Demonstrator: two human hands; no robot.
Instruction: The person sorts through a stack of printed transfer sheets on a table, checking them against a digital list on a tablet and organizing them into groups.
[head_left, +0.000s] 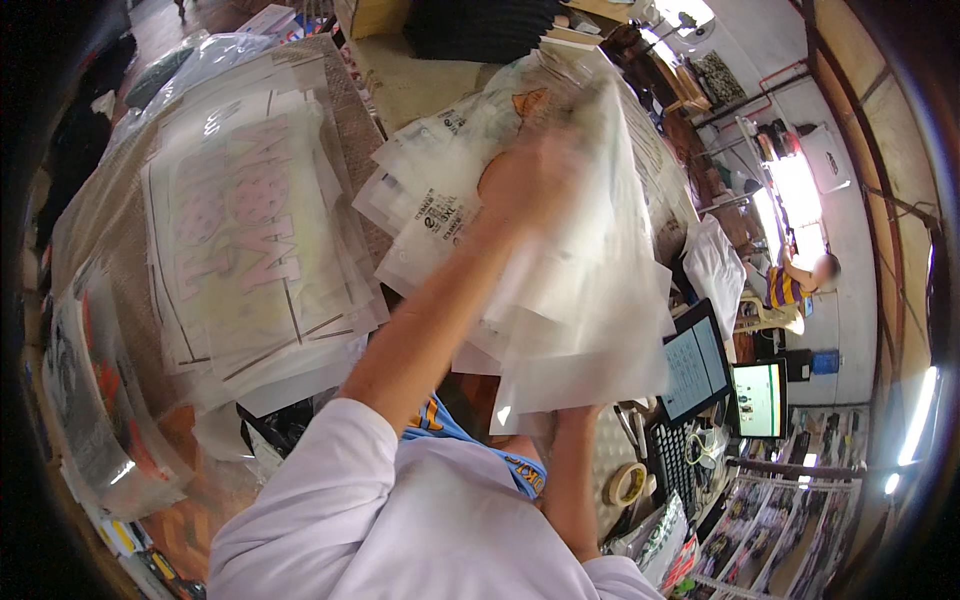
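Observation:
My left hand [540,175], smeared by motion, is over a stack of translucent printed film sheets [430,215]. Its fingers cannot be made out. Some of the sheets carry small black print, and one shows an orange shape. Loose whitish translucent sheets [590,330] hang down from the stack toward my body. At their lower edge my right hand [580,415] goes behind them; its fingers are hidden, so its grip does not show. On the left lies another pile of film sheets [235,230] with large pink mirrored lettering.
Rolled clear plastic [120,400] sits at the lower left. On the right are a tablet [693,362], a keyboard [675,465], a roll of tape [626,484] and a lit monitor [760,398]. A person in a striped top [787,287] is farther off. Black folded material [480,28] lies at the top.

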